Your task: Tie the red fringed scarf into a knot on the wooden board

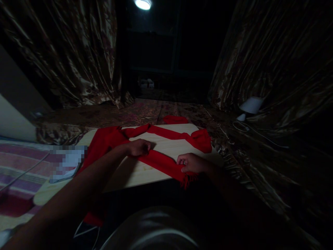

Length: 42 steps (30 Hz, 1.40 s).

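A long red scarf (161, 161) with a fringed end lies across a pale wooden table (145, 172), its folded strip slanting down toward the near edge. My left hand (139, 147) is at the strip's upper left part, fingers curled at the cloth. Near the fringed end, my right hand (191, 163) has its thumb and fingers bent together on the fabric. More red cloth is bunched at the table's left side, runs along the back and ends in a crumpled part at the right. Dim light hides the exact grip of both hands.
A partly pixelated flat item (68, 165) lies at the table's left, beside striped bedding (23, 163). Behind the table is a red round item (175, 119). A small white lamp (251, 105) with a cord stands at the right, near patterned curtains (275, 62).
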{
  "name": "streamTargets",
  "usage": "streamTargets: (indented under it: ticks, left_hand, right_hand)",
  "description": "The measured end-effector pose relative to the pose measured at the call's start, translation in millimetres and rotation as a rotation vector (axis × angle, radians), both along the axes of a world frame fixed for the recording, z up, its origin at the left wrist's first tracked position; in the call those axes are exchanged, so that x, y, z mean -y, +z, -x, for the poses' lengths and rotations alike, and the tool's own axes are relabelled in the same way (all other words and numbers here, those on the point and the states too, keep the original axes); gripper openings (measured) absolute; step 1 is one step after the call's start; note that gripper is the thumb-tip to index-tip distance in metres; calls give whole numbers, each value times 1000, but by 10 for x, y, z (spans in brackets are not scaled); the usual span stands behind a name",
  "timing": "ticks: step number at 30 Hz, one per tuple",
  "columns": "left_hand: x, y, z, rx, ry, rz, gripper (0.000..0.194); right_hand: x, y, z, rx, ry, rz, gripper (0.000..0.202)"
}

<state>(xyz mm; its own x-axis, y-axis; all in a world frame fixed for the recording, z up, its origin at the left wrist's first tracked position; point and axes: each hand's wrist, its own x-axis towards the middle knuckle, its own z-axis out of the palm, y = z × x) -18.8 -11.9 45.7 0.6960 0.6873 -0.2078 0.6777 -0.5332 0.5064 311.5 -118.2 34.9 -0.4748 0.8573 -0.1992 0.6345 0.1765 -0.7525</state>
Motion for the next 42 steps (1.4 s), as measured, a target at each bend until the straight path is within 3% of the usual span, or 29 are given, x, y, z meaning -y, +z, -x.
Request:
streamTargets:
  ticks: [5,13,18,21,26,29,34,39,42]
  left_hand:
    - [-7,7,-14,-13,-19,-4,16]
    - [10,14,-35,-26,-1,-10,19]
    - [1,-3,-49,-43,23,-1,15]
    - [10,5,-56,-54,49,-5,13]
    - [38,35,-54,-57,62,-6,14]
    - [37,32,-52,-55,70,31,16]
    - [43,32,-61,-43,76,78,20]
    - [35,14,-54,-42,71,62,19]
    - [20,-9,-47,-42,50,22,17]
  right_hand:
    - [81,23,16,-28,29,-56,39]
    - [63,-1,3,60,-22,-73,25]
    - [79,-29,25,58,34,-186,24]
    - [110,-31,39,48,73,-131,22]
    - [119,-27,10,24,75,-219,41]
    - [109,-25,8,29,91,-238,37]
    - [106,-19,51,67,13,-239,27]
    - [119,12,80,-15,44,-243,38]
    - [141,30,103,43,-21,-185,41]
